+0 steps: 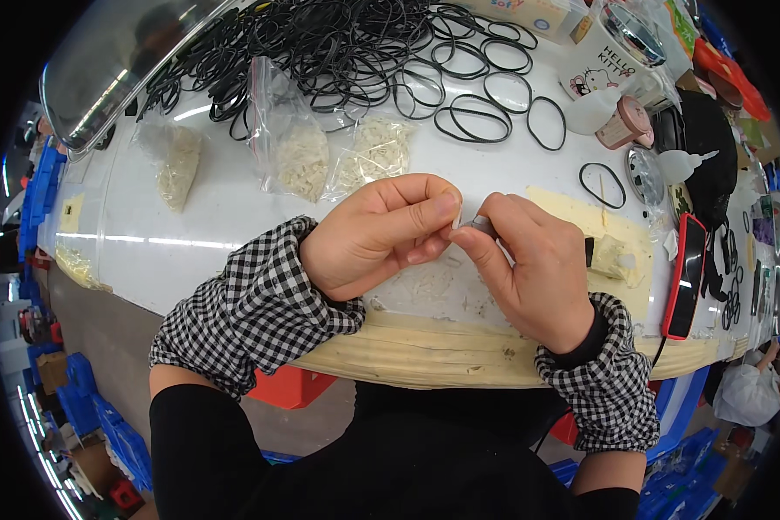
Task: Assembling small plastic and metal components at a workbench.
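Note:
My left hand [381, 234] pinches a small whitish piece [457, 222] between thumb and forefinger, over the near part of the white table [173, 260]. Close against it, my right hand [537, 264] grips a small dark grey object [479, 226]; its kind is mostly hidden by the fingers. Fingertips of both hands almost meet at the whitish piece. Pale scraps [425, 282] lie scattered on the tabletop just below them. Beyond my left hand are clear bags of small cream-coloured pieces: one bag [374, 154] flat, another bag [303, 160] with a red zip strip.
A large heap of black rubber loops [321, 52] covers the far side. Another bag [178, 165] stands to the left. At right lie a red-cased phone [686, 277], a white cup [602, 61] and squeeze bottle [686, 165]. Below the taped table edge [407, 351] is a red stool [290, 388].

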Action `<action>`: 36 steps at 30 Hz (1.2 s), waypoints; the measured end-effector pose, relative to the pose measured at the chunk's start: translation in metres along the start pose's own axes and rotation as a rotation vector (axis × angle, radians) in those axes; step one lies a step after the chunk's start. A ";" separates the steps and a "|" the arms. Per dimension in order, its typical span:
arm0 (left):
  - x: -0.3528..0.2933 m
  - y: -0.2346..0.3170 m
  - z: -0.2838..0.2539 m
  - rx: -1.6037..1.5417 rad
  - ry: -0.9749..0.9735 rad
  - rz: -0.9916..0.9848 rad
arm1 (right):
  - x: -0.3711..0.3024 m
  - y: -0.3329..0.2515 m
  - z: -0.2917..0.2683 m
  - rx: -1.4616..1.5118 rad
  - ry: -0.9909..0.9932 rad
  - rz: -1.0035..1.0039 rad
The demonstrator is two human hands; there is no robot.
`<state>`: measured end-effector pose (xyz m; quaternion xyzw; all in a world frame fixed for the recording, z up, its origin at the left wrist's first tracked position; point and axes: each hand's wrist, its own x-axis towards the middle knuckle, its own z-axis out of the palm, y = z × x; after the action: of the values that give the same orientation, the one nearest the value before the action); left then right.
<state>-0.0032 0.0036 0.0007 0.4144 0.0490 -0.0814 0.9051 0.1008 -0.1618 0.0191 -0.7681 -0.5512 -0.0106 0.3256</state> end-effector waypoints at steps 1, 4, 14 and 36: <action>0.001 0.001 0.000 0.002 0.053 0.011 | 0.001 0.001 0.000 0.022 0.006 0.014; 0.001 0.009 0.002 -0.064 0.252 0.058 | -0.001 0.004 0.000 0.073 -0.043 0.073; 0.004 0.007 -0.006 -0.139 0.342 0.117 | -0.009 -0.002 0.004 -0.087 -0.285 0.141; -0.001 -0.002 -0.007 -0.233 -0.036 -0.178 | 0.001 0.001 0.000 0.215 0.147 -0.107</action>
<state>-0.0047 0.0081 -0.0051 0.2990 0.0783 -0.1623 0.9371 0.1015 -0.1608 0.0190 -0.6954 -0.5639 -0.0252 0.4447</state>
